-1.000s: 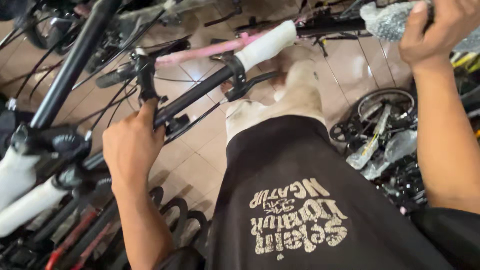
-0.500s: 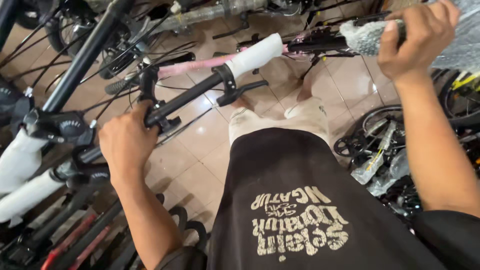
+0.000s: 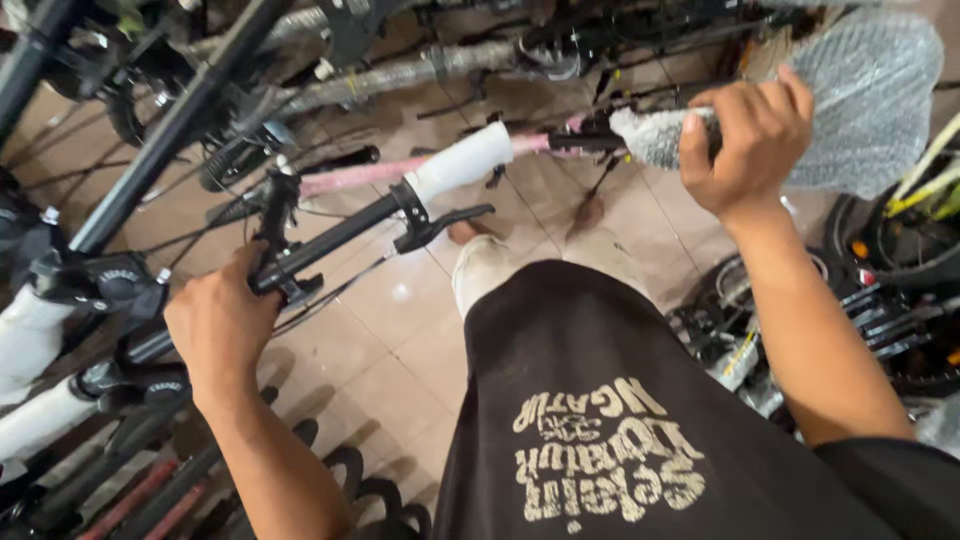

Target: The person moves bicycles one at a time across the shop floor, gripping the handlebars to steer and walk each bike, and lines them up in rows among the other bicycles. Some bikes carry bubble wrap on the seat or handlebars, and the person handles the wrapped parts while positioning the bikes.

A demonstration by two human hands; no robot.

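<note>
Black handlebar (image 3: 340, 232) is clenched in the left hand (image 3: 222, 325) near its white-wrapped end (image 3: 462, 160); right hand (image 3: 752, 150) closes tight on a bubble-wrapped bike part (image 3: 860, 100), raised above the tiled floor (image 3: 400, 350).

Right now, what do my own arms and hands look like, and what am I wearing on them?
Both hands are bare: the left hand and the right hand have no gloves, rings or watch showing. The forearms are uncovered too; no sleeve reaches them. Below is a black shirt with pale printed lettering.
</note>
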